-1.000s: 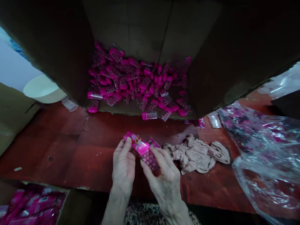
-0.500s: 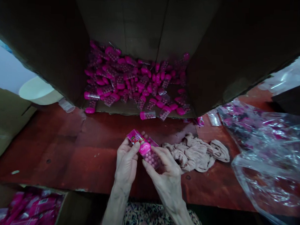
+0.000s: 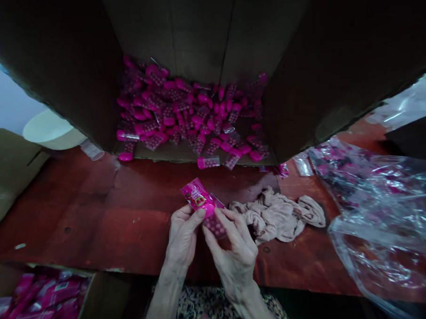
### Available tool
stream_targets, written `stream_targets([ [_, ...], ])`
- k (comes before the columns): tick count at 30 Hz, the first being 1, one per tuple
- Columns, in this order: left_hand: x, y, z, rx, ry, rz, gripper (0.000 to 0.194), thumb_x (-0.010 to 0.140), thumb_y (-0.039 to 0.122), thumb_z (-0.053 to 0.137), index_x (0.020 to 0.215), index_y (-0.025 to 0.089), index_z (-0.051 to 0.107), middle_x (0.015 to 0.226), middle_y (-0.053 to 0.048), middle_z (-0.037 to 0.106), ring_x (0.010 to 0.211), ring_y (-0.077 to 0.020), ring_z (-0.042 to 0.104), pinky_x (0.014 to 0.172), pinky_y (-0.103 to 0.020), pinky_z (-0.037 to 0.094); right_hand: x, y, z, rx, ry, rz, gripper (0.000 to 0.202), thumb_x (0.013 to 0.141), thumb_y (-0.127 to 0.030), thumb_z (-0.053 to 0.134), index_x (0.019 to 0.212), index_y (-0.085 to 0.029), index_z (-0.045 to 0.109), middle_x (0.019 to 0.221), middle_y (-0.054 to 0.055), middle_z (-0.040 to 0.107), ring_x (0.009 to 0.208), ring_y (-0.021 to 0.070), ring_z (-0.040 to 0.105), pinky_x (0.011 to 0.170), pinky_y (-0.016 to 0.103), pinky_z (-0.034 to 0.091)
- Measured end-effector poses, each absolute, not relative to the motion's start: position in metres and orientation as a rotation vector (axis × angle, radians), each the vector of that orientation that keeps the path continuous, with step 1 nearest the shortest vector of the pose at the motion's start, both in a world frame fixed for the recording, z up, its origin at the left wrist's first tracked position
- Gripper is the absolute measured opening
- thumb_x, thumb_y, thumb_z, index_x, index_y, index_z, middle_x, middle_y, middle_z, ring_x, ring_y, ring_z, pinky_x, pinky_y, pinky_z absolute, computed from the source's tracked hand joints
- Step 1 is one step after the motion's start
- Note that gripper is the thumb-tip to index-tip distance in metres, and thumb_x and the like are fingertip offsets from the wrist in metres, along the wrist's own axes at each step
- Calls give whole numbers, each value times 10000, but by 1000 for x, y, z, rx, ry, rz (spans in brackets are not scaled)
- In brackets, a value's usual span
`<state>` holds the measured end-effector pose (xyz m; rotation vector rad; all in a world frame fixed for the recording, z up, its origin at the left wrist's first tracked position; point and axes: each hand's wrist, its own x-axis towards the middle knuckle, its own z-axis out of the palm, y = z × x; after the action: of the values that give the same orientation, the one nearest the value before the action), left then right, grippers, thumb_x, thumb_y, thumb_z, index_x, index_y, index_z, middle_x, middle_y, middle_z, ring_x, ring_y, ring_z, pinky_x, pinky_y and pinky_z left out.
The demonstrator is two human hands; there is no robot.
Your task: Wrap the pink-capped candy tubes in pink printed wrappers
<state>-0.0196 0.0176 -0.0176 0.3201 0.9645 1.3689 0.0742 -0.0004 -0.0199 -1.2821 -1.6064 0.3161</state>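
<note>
Above the front of the red table, a small clear container of pink candy balls (image 3: 214, 225) with a pink cap sits between my hands. A printed pink plastic sleeve (image 3: 196, 192) lies around or over its cap end; which of the two I cannot tell. My left hand (image 3: 183, 233) is closed, its thumb pressing where the sleeve meets the cap. With thumb and fingers, my right hand (image 3: 235, 245) grips the body of the container. Just to the right of that hand lies a crumpled beige cloth (image 3: 281, 216).
A large cardboard box (image 3: 200, 32) lies open toward me, with many pink-capped candy containers (image 3: 187, 111) inside. On the right is a clear plastic bag (image 3: 379, 223) of pink pieces. At left are a white bowl (image 3: 55, 134) and a lower box of wrapped pink containers (image 3: 51, 296).
The pink sleeve now stands up farther beyond my left fingers, its printed face turned more to view. My left thumb has shifted down toward the cap; my right hand keeps its grip.
</note>
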Motion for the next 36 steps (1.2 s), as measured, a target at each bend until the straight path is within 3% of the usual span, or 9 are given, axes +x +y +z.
stream_targets([
  [7, -18, 19, -21, 265, 866, 1300, 111, 653, 194, 721, 754, 148, 719, 711, -53, 714, 681, -148, 634, 744, -279, 477, 73, -2, -19, -1281, -1590, 229, 388, 758, -43, 594, 1100, -226, 597, 943, 61, 611, 844, 174, 623, 749, 312, 553],
  [12, -14, 16, -21, 232, 907, 1366, 120, 645, 208, 729, 742, 141, 711, 711, -52, 712, 718, -160, 639, 778, -296, 472, 75, -1, -18, -1332, -1516, 402, 306, 745, -118, 631, 1030, -230, 650, 886, 40, 625, 783, 168, 632, 699, 298, 560],
  [18, -14, 14, -23, 303, 857, 1299, 141, 693, 205, 694, 820, 146, 713, 775, -61, 717, 760, -158, 637, 803, -292, 459, 75, -1, -16, -1319, -1458, 479, 313, 735, -90, 643, 1011, -235, 660, 879, 31, 622, 787, 156, 621, 707, 289, 551],
  [22, -22, 16, -19, 254, 915, 1348, 150, 680, 246, 708, 789, 142, 704, 774, -68, 715, 763, -172, 640, 782, -303, 467, 76, -4, -20, -1315, -1387, 693, 405, 755, -161, 651, 1150, -213, 580, 1015, 75, 638, 917, 200, 618, 784, 351, 542],
  [29, -25, 18, -20, 296, 911, 1361, 258, 625, 295, 747, 810, 123, 697, 757, -84, 709, 721, -193, 640, 727, -323, 485, 79, -6, -29, -1468, -1340, 933, 199, 825, -288, 580, 980, -178, 642, 803, 44, 694, 709, 184, 659, 647, 312, 563],
  [36, -28, 16, -23, 352, 880, 1280, 187, 621, 263, 751, 741, 131, 697, 693, -67, 695, 681, -182, 634, 706, -309, 484, 76, -7, -17, -1367, -1458, 724, 128, 824, -199, 569, 918, -171, 651, 812, 39, 679, 691, 151, 649, 626, 242, 548],
])
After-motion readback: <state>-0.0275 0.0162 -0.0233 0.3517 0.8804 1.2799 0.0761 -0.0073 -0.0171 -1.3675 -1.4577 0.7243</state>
